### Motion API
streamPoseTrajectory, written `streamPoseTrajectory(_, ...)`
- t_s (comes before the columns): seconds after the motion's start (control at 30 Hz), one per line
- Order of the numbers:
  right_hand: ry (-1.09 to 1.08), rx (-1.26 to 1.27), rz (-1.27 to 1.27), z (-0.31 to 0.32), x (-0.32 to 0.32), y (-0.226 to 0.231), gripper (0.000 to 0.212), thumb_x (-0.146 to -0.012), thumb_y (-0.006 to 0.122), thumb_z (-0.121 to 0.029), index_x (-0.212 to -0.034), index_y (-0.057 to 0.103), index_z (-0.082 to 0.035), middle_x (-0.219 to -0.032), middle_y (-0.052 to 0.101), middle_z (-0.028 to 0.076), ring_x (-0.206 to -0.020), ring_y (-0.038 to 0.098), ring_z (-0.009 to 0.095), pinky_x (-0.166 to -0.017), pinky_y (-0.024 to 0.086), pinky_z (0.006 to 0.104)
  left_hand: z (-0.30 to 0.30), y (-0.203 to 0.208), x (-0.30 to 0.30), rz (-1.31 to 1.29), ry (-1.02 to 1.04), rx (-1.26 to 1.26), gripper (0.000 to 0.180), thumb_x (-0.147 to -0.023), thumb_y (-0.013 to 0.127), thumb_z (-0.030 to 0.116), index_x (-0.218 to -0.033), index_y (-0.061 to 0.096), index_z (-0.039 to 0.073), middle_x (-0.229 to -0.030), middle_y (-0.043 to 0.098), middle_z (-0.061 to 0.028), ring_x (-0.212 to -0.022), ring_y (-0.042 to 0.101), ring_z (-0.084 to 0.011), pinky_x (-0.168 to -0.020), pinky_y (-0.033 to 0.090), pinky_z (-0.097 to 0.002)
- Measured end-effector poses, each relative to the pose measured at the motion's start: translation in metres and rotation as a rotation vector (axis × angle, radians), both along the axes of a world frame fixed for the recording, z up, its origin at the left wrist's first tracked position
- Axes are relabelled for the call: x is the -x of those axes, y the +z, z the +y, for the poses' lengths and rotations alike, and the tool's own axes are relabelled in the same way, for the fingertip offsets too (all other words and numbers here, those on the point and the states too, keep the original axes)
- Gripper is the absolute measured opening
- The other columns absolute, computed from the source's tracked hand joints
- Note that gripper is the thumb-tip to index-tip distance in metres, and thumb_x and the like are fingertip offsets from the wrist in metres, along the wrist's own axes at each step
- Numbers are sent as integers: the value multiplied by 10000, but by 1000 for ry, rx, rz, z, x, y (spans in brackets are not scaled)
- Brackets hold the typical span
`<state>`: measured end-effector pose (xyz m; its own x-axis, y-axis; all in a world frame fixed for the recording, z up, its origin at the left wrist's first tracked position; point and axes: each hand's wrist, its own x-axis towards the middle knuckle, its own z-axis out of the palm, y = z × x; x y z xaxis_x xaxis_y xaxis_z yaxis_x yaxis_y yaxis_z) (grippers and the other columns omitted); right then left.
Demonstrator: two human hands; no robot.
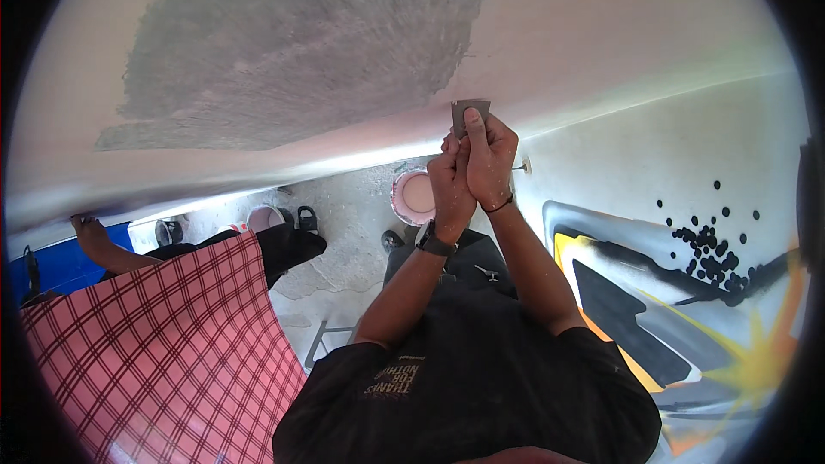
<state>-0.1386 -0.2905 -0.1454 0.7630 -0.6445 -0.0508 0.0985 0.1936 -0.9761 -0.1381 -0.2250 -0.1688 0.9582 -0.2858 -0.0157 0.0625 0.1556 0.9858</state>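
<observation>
My right hand [490, 159] is closed, its thumb pressed flat on a small grey scraper [460, 112], a thin rectangular piece with pinkish residue along its top edge. The scraper is up against the pale pinkish wall [559, 43], below and right of a broad, rough grey patch [309, 43]. Close against the right hand, my left hand [452, 185] is curled shut, with a dark watch [434, 239] on its wrist. Its fingertips come near the scraper's lower end; what they grip, if anything, is hidden.
Below my hands a bucket [414, 196] of pale pink material stands on the concrete floor. Another bucket [265, 217] is further left. At left a person in a pink plaid shirt [172, 352] reaches to the wall. A metal frame [320, 339] stands between us. A painted wall [653, 318] bounds the right.
</observation>
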Motion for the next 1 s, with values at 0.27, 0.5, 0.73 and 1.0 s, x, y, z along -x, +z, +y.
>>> streamPoseTrajectory(0.27,-14,-39,-17,0,1,-6,362,-1053,515,-244,-815,571,23,-652,587,56,-604,598,135,-597,526,295,0,-8,1,16,5,-37,275,-1033,517,141,-938,653,-77,-686,637,-73,-714,556,-75,-622,450,-287)
streamPoseTrajectory(0.5,-10,-42,-14,-2,-10,0,364,-1056,508,-236,-791,542,11,-661,595,65,-612,587,136,-613,516,285,-3,-13,-9,-48,6,-13,275,-1023,528,136,-877,617,-80,-665,611,-94,-688,523,-78,-593,434,-293)
streamPoseTrajectory(0.73,-18,-40,-79,-8,-9,1,326,-1046,515,-209,-819,573,17,-663,616,68,-618,596,129,-590,495,279,-7,-2,-12,-39,13,-45,255,-1018,529,127,-890,601,-82,-673,610,-90,-685,513,-82,-595,434,-292)
streamPoseTrajectory(1.0,-57,-5,-60,-10,-2,5,320,-1031,544,-191,-815,623,31,-668,630,30,-603,579,78,-551,466,242,-9,5,-5,7,-38,18,224,-1031,508,126,-969,609,-64,-777,633,-75,-780,544,-97,-663,450,-283)
